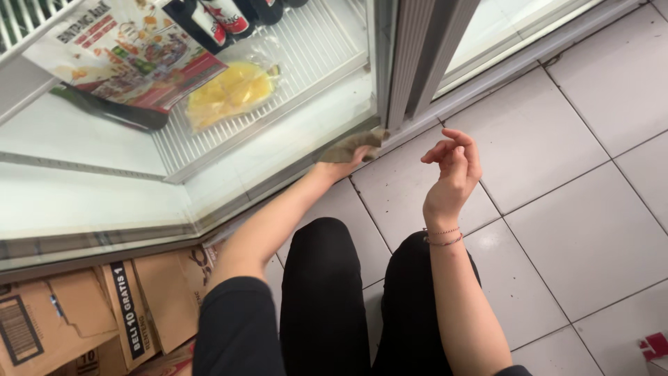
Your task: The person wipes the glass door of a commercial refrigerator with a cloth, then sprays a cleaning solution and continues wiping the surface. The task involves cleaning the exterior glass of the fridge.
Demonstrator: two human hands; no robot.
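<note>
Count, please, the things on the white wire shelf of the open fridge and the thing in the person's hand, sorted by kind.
Clear plastic bag with yellow contents: 1
Colourful printed packet: 1
Long dark flat object under the packet: 1
Dark bottles at the top edge: at least 2, cut off by the frame
Brownish cloth in the left hand: 1
Total: at least 6

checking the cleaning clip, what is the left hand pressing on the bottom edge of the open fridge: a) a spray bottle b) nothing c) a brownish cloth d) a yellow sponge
c: the left hand presses a brownish cloth against the fridge's lower frame, while the right hand hangs empty over the tiled floor.
</note>
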